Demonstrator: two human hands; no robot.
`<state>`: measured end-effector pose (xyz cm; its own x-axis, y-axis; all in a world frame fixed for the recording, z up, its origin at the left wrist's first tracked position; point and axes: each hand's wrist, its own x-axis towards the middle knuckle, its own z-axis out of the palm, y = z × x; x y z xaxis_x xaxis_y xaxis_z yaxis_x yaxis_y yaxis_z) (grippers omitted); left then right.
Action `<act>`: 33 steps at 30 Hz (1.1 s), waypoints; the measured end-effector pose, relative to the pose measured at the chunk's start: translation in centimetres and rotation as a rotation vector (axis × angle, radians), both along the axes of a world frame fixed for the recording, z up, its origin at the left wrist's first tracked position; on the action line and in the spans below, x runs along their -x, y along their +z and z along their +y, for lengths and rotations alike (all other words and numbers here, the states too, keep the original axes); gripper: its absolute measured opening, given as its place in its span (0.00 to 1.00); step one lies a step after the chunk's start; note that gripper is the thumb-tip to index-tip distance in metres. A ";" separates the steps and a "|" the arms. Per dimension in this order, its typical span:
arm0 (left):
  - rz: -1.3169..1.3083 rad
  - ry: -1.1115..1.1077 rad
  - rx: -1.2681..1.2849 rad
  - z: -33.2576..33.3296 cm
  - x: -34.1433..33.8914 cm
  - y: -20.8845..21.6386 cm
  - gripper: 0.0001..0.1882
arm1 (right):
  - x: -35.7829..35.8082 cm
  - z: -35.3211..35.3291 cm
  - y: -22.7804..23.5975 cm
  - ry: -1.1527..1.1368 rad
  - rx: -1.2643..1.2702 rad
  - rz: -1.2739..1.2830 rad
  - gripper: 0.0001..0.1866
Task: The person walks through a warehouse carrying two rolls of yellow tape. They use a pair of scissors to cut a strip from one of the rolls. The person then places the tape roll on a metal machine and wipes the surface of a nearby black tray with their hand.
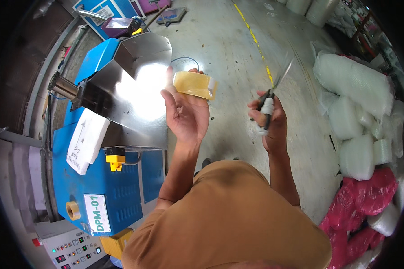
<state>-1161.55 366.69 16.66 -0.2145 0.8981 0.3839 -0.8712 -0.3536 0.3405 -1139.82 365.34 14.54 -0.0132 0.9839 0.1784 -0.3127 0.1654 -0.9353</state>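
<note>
Near the lower left corner of the blue machine (67, 184) sits a roll of tape (72, 210); a white foam block (87, 141) lies nearer its left edge, beside the metal trough (141, 107). By the trough's right edge, my left hand (186, 117) is palm up and spread wide, a yellowish strip (192, 84) across its fingers. My right hand (274, 123) grips scissors (267, 107) by the handles, their blades blurred. Bubble-wrap rolls (354, 83) are heaped at far right.
</note>
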 end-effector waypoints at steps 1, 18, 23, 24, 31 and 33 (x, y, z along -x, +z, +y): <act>0.009 -0.023 0.004 -0.2 -0.4 -0.1 0.38 | 0.4 0.0 -0.2 -0.034 -0.056 -0.079 0.29; 0.451 0.088 -0.028 -3.1 -3.9 -0.2 0.50 | 4.5 -0.4 1.9 -0.116 -0.138 -0.358 0.26; 0.534 -0.025 0.079 -4.2 -2.8 0.6 0.51 | 4.1 -0.6 1.0 -0.050 -0.109 -0.321 0.24; 0.556 -0.054 0.116 -4.4 -2.4 0.8 0.51 | 4.0 -0.7 0.5 -0.038 -0.092 -0.305 0.24; 0.494 -0.291 0.443 -4.5 0.4 -1.0 0.47 | 4.3 -2.5 -2.1 0.039 0.027 -0.248 0.23; 0.431 -0.349 0.506 -4.7 1.9 -1.8 0.45 | 3.0 -1.5 -3.2 -0.006 0.077 -0.204 0.22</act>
